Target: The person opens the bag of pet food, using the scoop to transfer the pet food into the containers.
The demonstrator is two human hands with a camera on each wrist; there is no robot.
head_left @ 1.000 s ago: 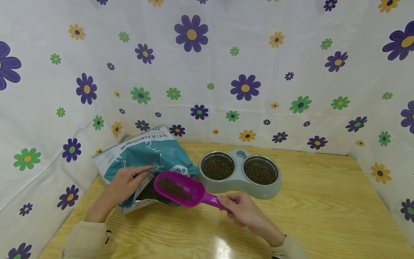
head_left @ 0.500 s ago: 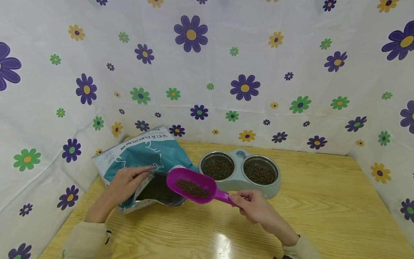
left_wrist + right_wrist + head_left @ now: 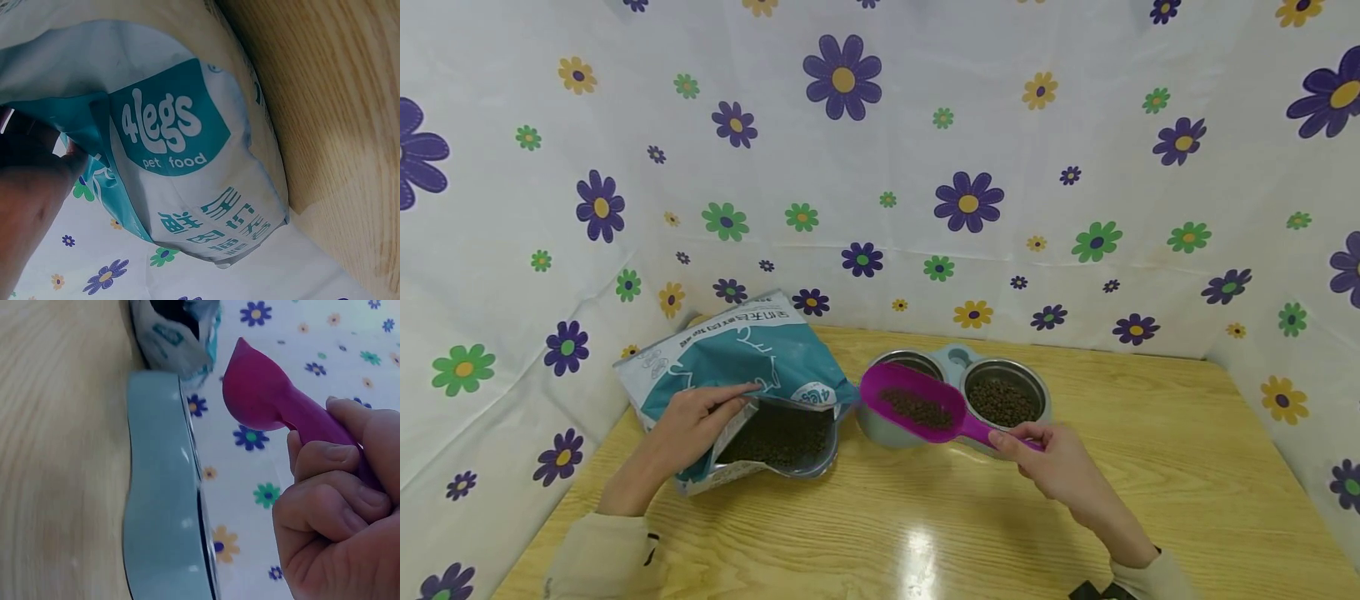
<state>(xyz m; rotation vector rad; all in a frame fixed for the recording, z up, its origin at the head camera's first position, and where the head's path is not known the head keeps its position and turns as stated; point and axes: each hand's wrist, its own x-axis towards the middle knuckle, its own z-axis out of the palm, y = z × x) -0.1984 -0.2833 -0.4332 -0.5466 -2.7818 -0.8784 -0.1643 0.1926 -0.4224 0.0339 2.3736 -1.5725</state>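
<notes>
A magenta scoop (image 3: 955,417) with brown kibble (image 3: 917,408) in its bowl is held level over the left bowl of the double pet feeder (image 3: 883,423). My right hand (image 3: 1056,471) grips its handle; in the right wrist view the fingers (image 3: 325,506) curl round it. To the left, a teal and white pet food bag (image 3: 775,350) lies with its mouth toward me, dark kibble (image 3: 782,433) inside. My left hand (image 3: 688,425) holds the upper edge of that mouth. In the left wrist view the hand (image 3: 37,169) is dark and its fingertips are partly hidden.
The feeder's right steel bowl (image 3: 1006,402) contains kibble; the scoop hides much of the left one. A wooden table (image 3: 1165,467) carries everything. Flower-printed cloth (image 3: 880,150) walls it at the back and both sides.
My right hand has carried the loaded scoop to the right, from above the bag's mouth to above the feeder's left bowl. The left hand and bag stay where they were.
</notes>
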